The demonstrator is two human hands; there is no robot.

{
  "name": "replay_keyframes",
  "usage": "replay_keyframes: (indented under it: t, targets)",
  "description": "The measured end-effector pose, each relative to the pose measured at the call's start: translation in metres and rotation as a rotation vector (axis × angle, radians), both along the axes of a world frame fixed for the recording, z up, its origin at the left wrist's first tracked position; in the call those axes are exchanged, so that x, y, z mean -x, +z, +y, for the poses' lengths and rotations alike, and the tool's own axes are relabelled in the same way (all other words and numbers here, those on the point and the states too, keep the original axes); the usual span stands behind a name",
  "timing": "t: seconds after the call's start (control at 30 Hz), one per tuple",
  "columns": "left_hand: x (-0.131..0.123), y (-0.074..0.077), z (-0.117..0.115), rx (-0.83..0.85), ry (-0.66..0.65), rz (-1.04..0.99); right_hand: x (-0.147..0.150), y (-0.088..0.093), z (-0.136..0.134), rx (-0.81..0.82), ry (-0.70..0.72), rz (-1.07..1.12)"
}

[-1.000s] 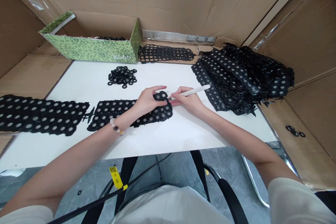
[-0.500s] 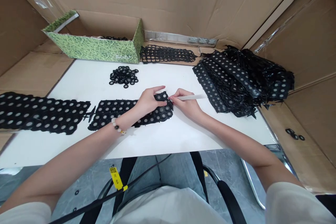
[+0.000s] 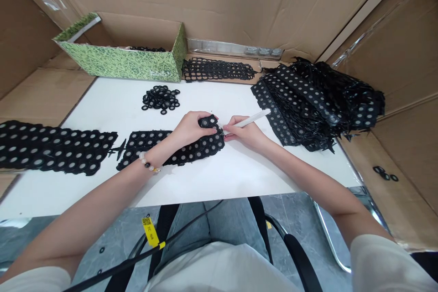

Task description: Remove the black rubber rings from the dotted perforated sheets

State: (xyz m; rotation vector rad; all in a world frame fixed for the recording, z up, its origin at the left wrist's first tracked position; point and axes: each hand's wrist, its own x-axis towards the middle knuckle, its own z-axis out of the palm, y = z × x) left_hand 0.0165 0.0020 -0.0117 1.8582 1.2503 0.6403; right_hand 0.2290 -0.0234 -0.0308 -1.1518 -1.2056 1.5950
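Where its right end curls up off the white table point(image 3: 239, 169), pinched there by the left hand point(image 3: 191, 128): black sheet point(image 3: 140, 141) of ringed discs, lying left to right at mid-table, the rest of it flat. Fingers folded over the raised end and closed on it; thumb hidden underneath. Bent up, by the look of it, to turn the end row toward the tool and hold it steady.

Clamped pen-fashion in the right hand point(image 3: 244, 133), fingers shut low near the tip: white stick point(image 3: 251, 119), slanting up and away to the right, its point touching the sheet's edge just beside the left fingertips. Gripped that low probably for fine control of the point.

Kept within reach around the hands:
- Far of the sheet, a small heap of loose rings point(image 3: 160, 98).
- At the far left, an open green box point(image 3: 119, 61).
- Beside the box, an emptied lattice strip point(image 3: 219, 69).
- To the right, a thick stack of sheets point(image 3: 308, 100).
- To the left, a long sheet point(image 3: 51, 146) spread flat.
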Motion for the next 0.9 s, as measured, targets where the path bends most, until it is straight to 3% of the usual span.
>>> replay_keyframes:
  t: [0.17,0.47,0.63,0.9]
  targets:
    - [0.002,-0.002,0.0,0.049,-0.145,0.143,0.001,0.002,-0.003,-0.003,0.026,-0.018]
    - [-0.001,-0.003,-0.003,-0.031,-0.222,0.02,0.0,0.009,-0.007,-0.106,0.059,-0.104]
    - [-0.002,-0.001,-0.007,0.008,-0.198,0.047,0.003,0.009,-0.011,-0.188,0.03,-0.18]
    - [-0.004,-0.007,-0.008,0.03,-0.045,-0.019,0.003,0.005,-0.011,-0.197,0.022,-0.184]
